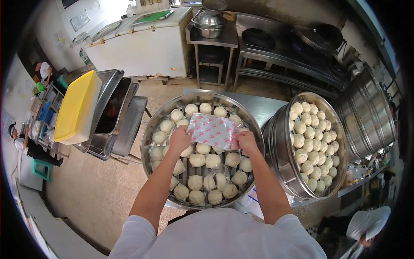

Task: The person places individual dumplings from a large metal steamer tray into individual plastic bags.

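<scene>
While both hands' fingers pinch it, the clear plastic bag (213, 130), red-printed, looks flat, perhaps empty

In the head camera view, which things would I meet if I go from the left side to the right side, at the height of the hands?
Yellow lid → metal trays → left hand → printed plastic bag → right hand → second steamer full of buns → stacked steel steamers.
</scene>
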